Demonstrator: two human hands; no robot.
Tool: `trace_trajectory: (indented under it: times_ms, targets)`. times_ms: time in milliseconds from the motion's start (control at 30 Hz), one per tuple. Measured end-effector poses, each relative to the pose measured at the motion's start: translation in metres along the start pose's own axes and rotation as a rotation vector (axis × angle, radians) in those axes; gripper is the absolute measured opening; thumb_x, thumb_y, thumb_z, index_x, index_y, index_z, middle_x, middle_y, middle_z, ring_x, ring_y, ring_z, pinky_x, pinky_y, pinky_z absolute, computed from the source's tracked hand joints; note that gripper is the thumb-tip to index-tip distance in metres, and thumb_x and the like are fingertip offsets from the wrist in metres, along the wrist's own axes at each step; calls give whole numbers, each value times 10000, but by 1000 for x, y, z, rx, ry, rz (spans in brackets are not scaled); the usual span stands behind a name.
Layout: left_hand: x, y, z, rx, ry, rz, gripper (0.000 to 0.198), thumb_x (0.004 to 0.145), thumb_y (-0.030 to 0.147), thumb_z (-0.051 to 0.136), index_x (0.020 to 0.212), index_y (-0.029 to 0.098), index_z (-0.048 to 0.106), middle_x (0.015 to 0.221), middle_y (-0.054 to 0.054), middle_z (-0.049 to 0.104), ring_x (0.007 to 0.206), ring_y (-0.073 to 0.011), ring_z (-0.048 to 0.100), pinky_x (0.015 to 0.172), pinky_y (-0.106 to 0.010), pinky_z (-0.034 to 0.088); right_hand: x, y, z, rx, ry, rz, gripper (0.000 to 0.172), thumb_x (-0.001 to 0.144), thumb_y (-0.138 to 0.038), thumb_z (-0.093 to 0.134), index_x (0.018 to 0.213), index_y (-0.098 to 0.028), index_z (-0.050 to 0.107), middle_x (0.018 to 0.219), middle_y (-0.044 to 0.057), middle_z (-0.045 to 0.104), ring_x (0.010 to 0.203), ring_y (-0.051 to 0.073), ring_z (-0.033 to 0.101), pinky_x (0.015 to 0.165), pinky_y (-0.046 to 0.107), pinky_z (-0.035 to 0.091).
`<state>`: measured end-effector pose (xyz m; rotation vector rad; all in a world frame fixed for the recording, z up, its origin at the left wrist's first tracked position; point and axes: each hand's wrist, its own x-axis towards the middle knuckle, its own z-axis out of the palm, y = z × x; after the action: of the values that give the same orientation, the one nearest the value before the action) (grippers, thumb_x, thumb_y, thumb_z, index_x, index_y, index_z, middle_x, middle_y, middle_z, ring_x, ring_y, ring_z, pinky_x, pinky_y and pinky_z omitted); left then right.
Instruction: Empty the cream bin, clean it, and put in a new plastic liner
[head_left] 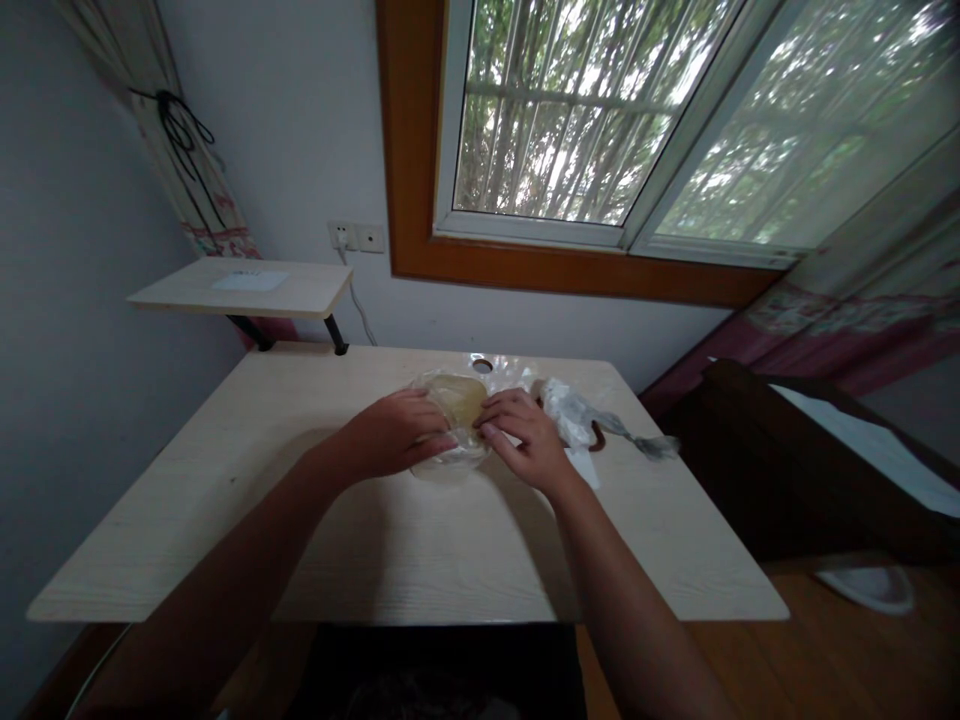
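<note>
Near the back middle of the table lies a crinkled clear plastic bag (459, 455) around something round and pale yellow (463, 396), whose kind I cannot make out. My left hand (401, 432) grips the bag from the left, its thumb stretched along the near side and its fingertips partly hidden behind the plastic. At the right edge, my right hand (525, 435) holds the bag with fingers curled and thumb pressed close to them. Just right of that hand sits a bunched whitish plastic bag (568, 412), its twisted grey end trailing to the right.
The pale wooden table (225, 540) has a small raised shelf (300, 290) at its back left, bearing a white label. A brown curved thing (598, 437) shows beside the bunched bag. A cable hole (482, 366) lies at the back. Dark furniture (750, 450) stands at right.
</note>
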<state>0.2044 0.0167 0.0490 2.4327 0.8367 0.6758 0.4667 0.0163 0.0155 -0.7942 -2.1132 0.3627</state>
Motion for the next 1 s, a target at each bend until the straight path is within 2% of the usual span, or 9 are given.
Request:
trace_trajectory:
  times_ms: [67, 167, 233, 333, 467, 600, 700, 833, 1000]
  targets:
    - [1, -2, 5, 9, -23, -1, 226, 902, 434, 653, 775, 258, 718, 815, -51, 720, 918, -247, 656, 1175, -471, 361, -2, -1, 1, -2, -19, -9, 204, 960, -334, 587, 887, -293, 772, 906, 56, 754, 1062, 287, 648, 987, 533, 507]
    - [1, -5, 8, 92, -35, 14, 251, 874, 449, 686, 706, 262, 687, 734, -41, 676, 865, -246, 643, 1223, -509, 280, -4, 2, 2, -14, -7, -22, 165, 941, -332, 614, 855, -288, 748, 918, 58, 747, 1075, 286, 639, 986, 526, 506]
    - [-1, -7, 8, 145, -39, 23, 233, 840, 456, 721, 715, 261, 692, 751, -46, 677, 890, -256, 640, 1240, -534, 239, -6, 4, 3, -11, -2, -31, 125, 923, -338, 644, 848, -289, 731, 937, 58, 744, 1086, 286, 635, 992, 525, 500]
    - [-4, -10, 8, 165, -18, 23, 186, 782, 430, 773, 730, 268, 697, 776, -41, 682, 916, -259, 636, 1236, -536, 253, -7, 7, 4, -1, -13, -18, 98, 896, -378, 691, 857, -292, 715, 977, 57, 743, 1110, 292, 630, 1006, 530, 490]
    - [-9, -18, 8, 120, 36, 44, 132, 741, 347, 804, 750, 273, 695, 797, -21, 681, 948, -245, 639, 1241, -520, 257, -9, 10, 5, 12, -17, -26, 187, 832, -447, 783, 885, -286, 705, 1027, 60, 741, 1136, 301, 625, 1018, 535, 481]
    - [-13, -28, 9, 169, 36, 77, 143, 749, 302, 809, 791, 260, 679, 859, -24, 690, 1024, -251, 634, 1254, -533, 221, -10, 12, 7, -7, -23, -31, 242, 799, -462, 821, 909, -287, 696, 1058, 63, 734, 1170, 308, 614, 1034, 536, 471]
    - [-15, -33, 9, 218, 11, 104, 149, 766, 294, 802, 846, 255, 683, 944, -39, 706, 1079, -264, 624, 1246, -556, 225, -11, 13, 8, -27, -23, -61, 247, 808, -442, 819, 945, -287, 684, 1099, 65, 724, 1195, 303, 602, 1048, 532, 466]
    - [-18, -33, 10, 253, -7, 107, 187, 792, 263, 767, 967, 251, 701, 1089, -74, 707, 1136, -278, 616, 1199, -551, 320, -13, 15, 11, -64, -27, -70, 251, 822, -424, 808, 978, -287, 668, 1133, 71, 709, 1225, 307, 585, 1064, 549, 460]
    - [-27, -29, 9, 211, 32, 137, 504, 823, 370, 767, 1299, 267, 636, 1362, -129, 631, 1328, -303, 544, 1198, -542, 337, -18, 17, 14, -105, -9, -86, 280, 863, -425, 783, 1070, -275, 667, 1293, 112, 647, 1285, 307, 551, 1082, 546, 460]
